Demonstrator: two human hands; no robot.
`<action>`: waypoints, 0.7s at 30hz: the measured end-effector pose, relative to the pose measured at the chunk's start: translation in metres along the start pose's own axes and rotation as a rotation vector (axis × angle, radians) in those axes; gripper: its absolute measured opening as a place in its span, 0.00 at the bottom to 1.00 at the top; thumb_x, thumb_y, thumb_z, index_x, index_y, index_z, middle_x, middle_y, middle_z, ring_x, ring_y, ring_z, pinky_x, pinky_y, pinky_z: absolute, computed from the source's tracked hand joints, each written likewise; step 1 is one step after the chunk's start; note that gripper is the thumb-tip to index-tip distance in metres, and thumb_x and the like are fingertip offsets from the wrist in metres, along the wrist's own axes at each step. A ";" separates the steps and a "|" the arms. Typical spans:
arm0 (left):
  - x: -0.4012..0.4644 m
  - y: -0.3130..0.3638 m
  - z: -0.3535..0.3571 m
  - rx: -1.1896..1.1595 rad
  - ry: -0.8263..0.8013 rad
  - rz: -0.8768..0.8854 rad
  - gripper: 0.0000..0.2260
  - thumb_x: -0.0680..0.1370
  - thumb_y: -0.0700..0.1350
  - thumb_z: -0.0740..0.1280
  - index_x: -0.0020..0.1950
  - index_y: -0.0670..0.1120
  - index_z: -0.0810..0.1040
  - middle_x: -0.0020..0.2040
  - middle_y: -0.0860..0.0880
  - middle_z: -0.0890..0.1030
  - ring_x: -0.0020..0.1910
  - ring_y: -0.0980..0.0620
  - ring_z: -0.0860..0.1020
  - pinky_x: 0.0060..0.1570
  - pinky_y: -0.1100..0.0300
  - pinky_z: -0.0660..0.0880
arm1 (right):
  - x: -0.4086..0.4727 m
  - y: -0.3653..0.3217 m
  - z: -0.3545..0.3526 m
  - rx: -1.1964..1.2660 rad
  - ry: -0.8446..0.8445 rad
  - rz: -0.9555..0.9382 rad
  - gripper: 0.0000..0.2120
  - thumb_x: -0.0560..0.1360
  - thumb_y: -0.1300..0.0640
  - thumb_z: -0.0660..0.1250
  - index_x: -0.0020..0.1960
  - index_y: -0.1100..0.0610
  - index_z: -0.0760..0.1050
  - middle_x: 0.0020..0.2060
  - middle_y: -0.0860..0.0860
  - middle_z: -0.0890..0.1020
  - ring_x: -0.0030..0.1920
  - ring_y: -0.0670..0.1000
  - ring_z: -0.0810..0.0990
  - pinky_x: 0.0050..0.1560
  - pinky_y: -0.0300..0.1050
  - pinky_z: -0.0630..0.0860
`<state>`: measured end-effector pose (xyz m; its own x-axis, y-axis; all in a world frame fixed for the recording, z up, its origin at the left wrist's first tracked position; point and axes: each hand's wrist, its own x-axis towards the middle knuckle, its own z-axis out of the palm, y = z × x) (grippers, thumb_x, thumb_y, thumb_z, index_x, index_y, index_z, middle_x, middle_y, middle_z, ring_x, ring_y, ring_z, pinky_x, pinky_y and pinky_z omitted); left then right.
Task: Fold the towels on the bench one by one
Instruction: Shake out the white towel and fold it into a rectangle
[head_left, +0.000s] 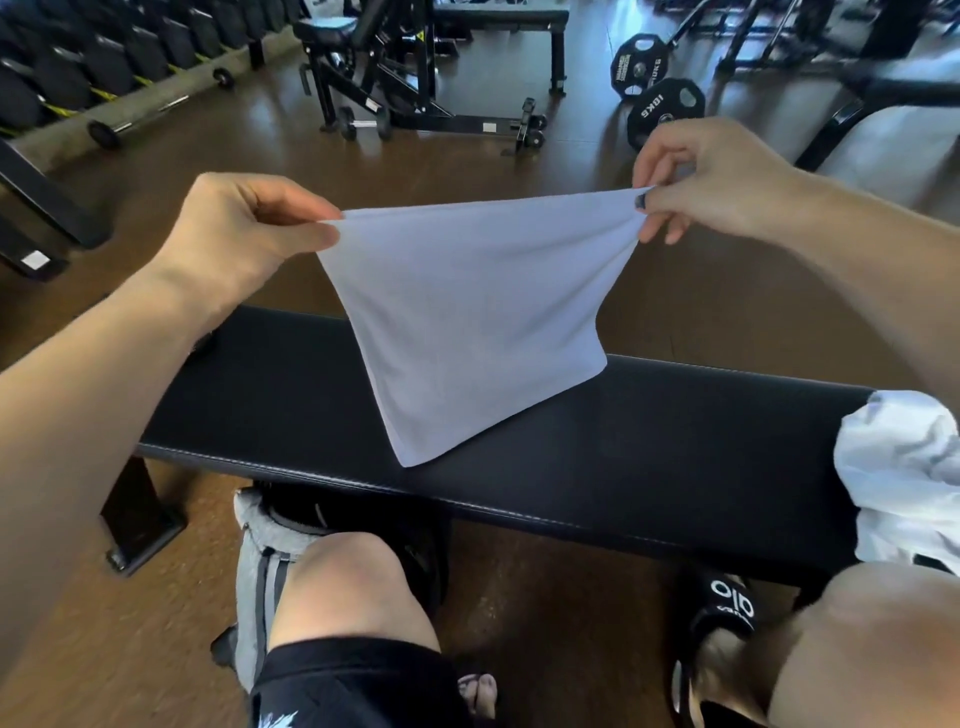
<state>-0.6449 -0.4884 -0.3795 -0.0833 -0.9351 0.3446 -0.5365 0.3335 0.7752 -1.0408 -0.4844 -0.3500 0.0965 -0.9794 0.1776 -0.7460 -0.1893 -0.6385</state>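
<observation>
Hands hold 1 white towel (470, 317) stretched above a black bench (649, 457): left hand (244, 234) and right hand (711, 176) each pinch a top corner; crumpled towels (904, 478) lie at the bench's right end.

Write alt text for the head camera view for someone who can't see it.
Both hands, left hand and right hand, pinch the top corners of a white towel hanging over a black gym bench. Crumpled white towels sit at the bench's right end.
</observation>
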 end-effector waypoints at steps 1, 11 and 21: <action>0.000 0.001 0.000 -0.001 0.006 0.004 0.07 0.74 0.40 0.76 0.51 0.48 0.87 0.47 0.52 0.86 0.45 0.59 0.82 0.48 0.68 0.76 | -0.001 0.000 0.000 -0.059 0.010 -0.026 0.06 0.76 0.69 0.66 0.52 0.62 0.77 0.40 0.58 0.83 0.39 0.57 0.86 0.39 0.49 0.84; 0.014 0.008 0.006 0.072 -0.001 0.048 0.07 0.74 0.39 0.76 0.48 0.48 0.86 0.43 0.49 0.84 0.36 0.61 0.76 0.37 0.73 0.71 | -0.006 0.002 -0.003 -0.113 0.082 0.009 0.08 0.79 0.68 0.64 0.54 0.63 0.80 0.40 0.61 0.84 0.31 0.46 0.84 0.38 0.41 0.83; 0.032 0.009 0.017 0.139 0.017 0.053 0.11 0.76 0.40 0.74 0.45 0.57 0.85 0.38 0.57 0.82 0.33 0.63 0.76 0.36 0.72 0.70 | -0.008 0.013 -0.015 -0.006 0.087 0.033 0.04 0.76 0.68 0.68 0.47 0.60 0.78 0.44 0.59 0.85 0.39 0.46 0.87 0.45 0.33 0.81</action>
<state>-0.6664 -0.5175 -0.3702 -0.1014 -0.9139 0.3931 -0.6427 0.3618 0.6754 -1.0610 -0.4777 -0.3484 0.0150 -0.9751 0.2210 -0.7519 -0.1568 -0.6404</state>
